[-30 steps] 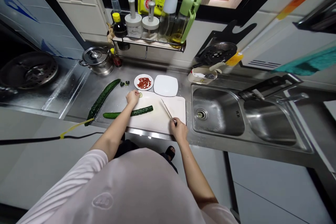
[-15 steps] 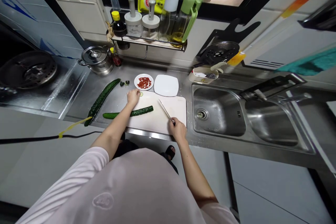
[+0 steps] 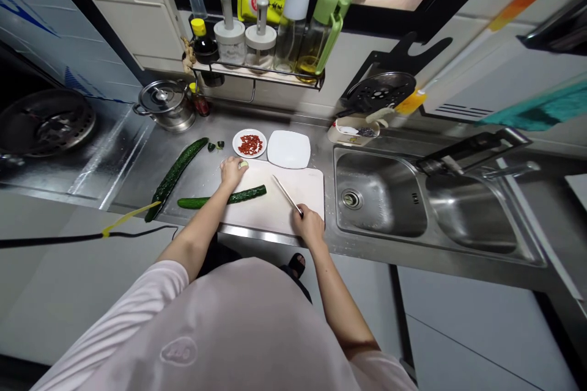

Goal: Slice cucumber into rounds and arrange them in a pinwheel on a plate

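Observation:
My left hand is at the far left corner of the white cutting board, its fingers closed on a small pale-green cucumber piece. Under my left forearm lies a cucumber, partly on the board and partly off its left edge. My right hand grips a knife by its dark handle over the board's right side, blade pointing away and to the left. Another whole cucumber rests on the counter at left, near two small dark-green end pieces.
Behind the board stand a plate of chopped red pieces and a bare white plate. A lidded pot is at back left, a double sink at right. Bottles and jars fill a wall rack.
The cucumber piece at my left fingertips now looks tilted up more. My right hand and the knife have barely moved; the whole view shifts slightly.

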### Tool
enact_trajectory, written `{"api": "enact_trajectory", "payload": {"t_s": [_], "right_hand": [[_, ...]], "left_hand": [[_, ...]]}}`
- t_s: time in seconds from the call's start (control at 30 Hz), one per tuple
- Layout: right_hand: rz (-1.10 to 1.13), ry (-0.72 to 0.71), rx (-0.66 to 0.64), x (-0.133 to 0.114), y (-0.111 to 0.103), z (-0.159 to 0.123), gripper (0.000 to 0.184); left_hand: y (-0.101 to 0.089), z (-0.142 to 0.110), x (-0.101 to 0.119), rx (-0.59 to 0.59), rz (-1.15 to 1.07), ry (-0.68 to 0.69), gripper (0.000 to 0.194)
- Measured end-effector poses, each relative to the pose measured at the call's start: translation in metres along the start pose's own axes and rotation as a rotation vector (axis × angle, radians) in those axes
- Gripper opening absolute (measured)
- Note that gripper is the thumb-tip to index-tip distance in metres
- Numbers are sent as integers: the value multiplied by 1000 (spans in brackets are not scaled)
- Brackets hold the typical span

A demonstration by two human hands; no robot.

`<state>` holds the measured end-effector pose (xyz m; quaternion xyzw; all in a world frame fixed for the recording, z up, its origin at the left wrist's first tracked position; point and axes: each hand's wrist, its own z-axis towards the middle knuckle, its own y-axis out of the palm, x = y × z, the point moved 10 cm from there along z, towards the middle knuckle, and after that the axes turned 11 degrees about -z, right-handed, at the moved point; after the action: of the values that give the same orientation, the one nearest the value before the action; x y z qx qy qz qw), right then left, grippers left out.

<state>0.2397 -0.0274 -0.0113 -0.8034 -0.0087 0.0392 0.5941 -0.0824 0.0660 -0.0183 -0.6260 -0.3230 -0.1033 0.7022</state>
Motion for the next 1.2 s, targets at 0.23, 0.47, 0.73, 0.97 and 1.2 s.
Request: {"api": "enact_trajectory", "payload": {"t_s": [0.23, 0.47, 0.73, 0.97, 1.2], "right_hand": [[-9, -20, -2, -3, 0, 1, 35], [-74, -47, -61, -9, -2, 3, 36], [-139, -93, -120, -13, 1, 9, 37], [-138, -106, -127, -16, 3, 14, 37], [-157, -122, -165, -17, 7, 16, 36]], "left_hand": [[1, 1, -3, 4, -11, -14, 30], [-2, 1, -4, 15, -42, -27, 36], [-14, -36, 12, 49, -186, 94, 28], [-11, -84, 45, -39, -232, 343, 24], [4, -98, 55, -106, -191, 425, 23]]}}
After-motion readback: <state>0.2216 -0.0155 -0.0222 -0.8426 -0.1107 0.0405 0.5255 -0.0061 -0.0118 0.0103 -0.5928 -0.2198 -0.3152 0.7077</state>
